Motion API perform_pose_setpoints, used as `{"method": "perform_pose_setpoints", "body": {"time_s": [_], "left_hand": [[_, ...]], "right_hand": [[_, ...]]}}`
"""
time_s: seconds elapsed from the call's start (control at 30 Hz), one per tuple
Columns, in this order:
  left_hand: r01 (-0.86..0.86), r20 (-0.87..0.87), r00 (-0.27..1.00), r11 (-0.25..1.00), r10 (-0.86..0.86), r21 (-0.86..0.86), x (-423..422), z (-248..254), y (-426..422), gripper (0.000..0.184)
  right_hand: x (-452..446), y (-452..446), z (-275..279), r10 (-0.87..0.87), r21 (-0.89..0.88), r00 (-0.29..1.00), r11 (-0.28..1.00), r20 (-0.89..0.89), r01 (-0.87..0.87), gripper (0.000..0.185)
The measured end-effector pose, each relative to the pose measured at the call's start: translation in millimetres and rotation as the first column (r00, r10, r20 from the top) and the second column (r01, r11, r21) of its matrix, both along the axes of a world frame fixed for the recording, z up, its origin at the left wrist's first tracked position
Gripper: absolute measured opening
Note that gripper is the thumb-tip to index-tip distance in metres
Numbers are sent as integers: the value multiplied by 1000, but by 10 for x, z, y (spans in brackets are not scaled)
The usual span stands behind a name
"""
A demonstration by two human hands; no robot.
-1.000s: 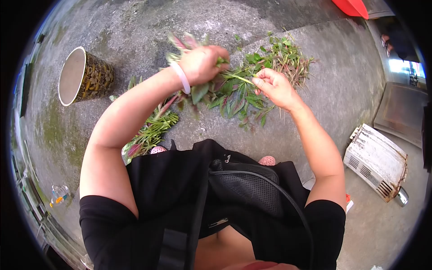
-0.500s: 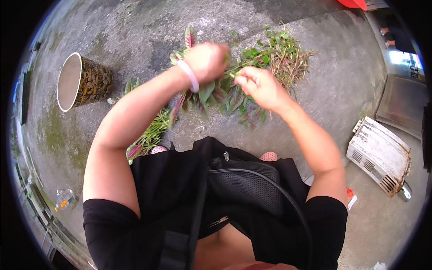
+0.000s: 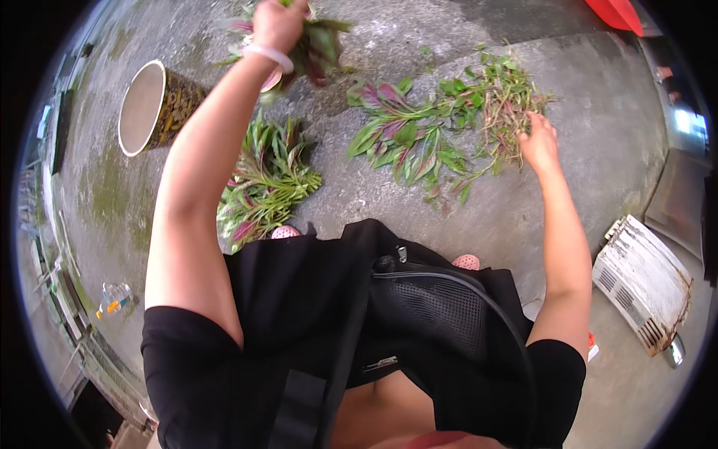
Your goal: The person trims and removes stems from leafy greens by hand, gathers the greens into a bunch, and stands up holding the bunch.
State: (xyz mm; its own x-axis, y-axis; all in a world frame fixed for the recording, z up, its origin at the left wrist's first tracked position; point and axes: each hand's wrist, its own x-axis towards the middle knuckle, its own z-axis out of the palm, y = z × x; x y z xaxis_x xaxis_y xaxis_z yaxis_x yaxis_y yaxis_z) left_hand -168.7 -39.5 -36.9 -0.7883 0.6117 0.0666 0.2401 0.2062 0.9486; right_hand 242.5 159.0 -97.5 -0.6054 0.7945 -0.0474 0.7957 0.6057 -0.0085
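Since half a second ago, the left hand (image 3: 278,28) has swung up and forward to the top of my view, and the right hand (image 3: 540,144) has gone outward, leaving the two well apart; I see the left one closed around a bunch of green and purple leafy stems (image 3: 320,51), leaves spilling past the fist, a pale bracelet (image 3: 268,56) at its wrist; the right one has its fingers at the near right edge of a tangled heap of thin brownish stems (image 3: 512,101), and I cannot tell whether it grips any; left of that heap, loose green and purple sprigs (image 3: 404,135) lie spread on the grey concrete floor (image 3: 359,196); nearer me, a thick pile of leafy green stems (image 3: 278,176) lies beside a pink perforated shoe (image 3: 285,233); left of that pile I have a round, black-and-gold patterned bin (image 3: 178,101).
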Motion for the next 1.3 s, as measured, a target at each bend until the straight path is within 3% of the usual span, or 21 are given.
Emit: {"method": "perform_pose_setpoints", "body": {"time_s": [0.03, 0.1, 0.17, 0.2, 0.23, 0.27, 0.3, 0.33, 0.37, 0.43, 0.5, 0.53, 0.63, 0.73, 0.83, 0.93, 1.03, 1.07, 1.1, 1.17, 1.3], "left_hand": [[-14, 11, 1000, 995, 13, 98, -348, -90, -45, 17], [-13, 203, 978, 950, -53, 311, -353, 270, -180, 19], [-175, 508, 857, 879, -86, 443, -364, 512, -313, 19], [-230, 563, 817, 826, -123, 514, -557, 484, -433, 17], [-117, 419, 897, 841, -139, 529, -718, 430, -567, 21], [-121, 121, 989, 941, 87, 317, -595, 516, -663, 21], [-197, -236, 948, 975, 215, 100, -365, 692, -762, 21], [-156, -583, 810, 983, 68, -101, -60, 877, -918, 19], [-171, -810, 566, 940, -152, -296, 196, 997, -1011, 18], [-163, -849, 49, 834, -526, -526, 173, 752, -1294, 15], [-169, -735, 79, 717, -674, -676, 519, 340, -1549, 21], [-135, -609, 205, 594, -766, -793, 703, 70, -1718, 26], [116, -288, 433, 370, -854, -922, 1044, -754, -2162, 53], [209, -361, 582, 563, -729, -800, 1190, -1138, -2384, 71], [344, -343, 703, 720, -623, -602, 1217, -921, -2294, 70], [410, -296, 727, 738, -619, -535, 1147, -673, -2222, 62], [430, -365, 691, 760, -624, -486, 1037, -326, -1949, 52], [424, -398, 678, 771, -618, -475, 979, -230, -1855, 47], [417, -445, 644, 773, -622, -478, 934, -136, -1752, 42], [436, -476, 604, 765, -639, -474, 831, 15, -1548, 36], [524, -461, 597, 754, -657, -396, 723, 202, -1059, 27]], "right_hand": [[-23, 31, 16, -4, -87, 999, 996, -51, 0, 46], [-73, 56, -10, -18, -277, 989, 960, -147, -24, 46], [-74, 102, -71, 28, -298, 988, 952, -152, -73, 46], [-82, 132, -81, 25, -318, 987, 945, -157, -75, 46], [-88, 116, -90, 20, -344, 989, 936, -150, -71, 46], [-110, 70, -49, 39, -338, 990, 938, -135, -84, 45], [-154, 46, 24, 55, -326, 991, 941, -124, -93, 45], [-191, 20, 57, 63, -307, 991, 947, -117, -96, 44], [-221, 0, 34, 108, -307, 983, 940, -147, -149, 44], [-242, 30, 15, 173, -282, 969, 934, -177, -219, 44], [-345, -30, -2, 126, -297, 990, 945, -64, -139, 43], [-385, -63, -12, 122, -341, 992, 931, -36, -127, 42], [-538, -159, -61, 180, -429, 982, 893, 63, -136, 37], [-777, -377, -119, 237, -413, 964, 895, 122, -168, 31], [-968, -466, -507, 389, -300, 921, 882, 28, -363, 41], [-1006, -545, -698, 526, -123, 848, 848, 67, -516, 48], [-1033, -609, -460, 441, -227, 853, 893, 280, -387, 46], [-946, -585, -597, 436, -140, 848, 900, 303, -413, 38], [-897, -594, -492, 462, -235, 816, 885, 348, -401, 31], [-817, -591, -251, 452, -386, 841, 863, 298, -326, 26], [-725, -440, 352, 247, -509, 962, 817, -117, -271, 24]]}}
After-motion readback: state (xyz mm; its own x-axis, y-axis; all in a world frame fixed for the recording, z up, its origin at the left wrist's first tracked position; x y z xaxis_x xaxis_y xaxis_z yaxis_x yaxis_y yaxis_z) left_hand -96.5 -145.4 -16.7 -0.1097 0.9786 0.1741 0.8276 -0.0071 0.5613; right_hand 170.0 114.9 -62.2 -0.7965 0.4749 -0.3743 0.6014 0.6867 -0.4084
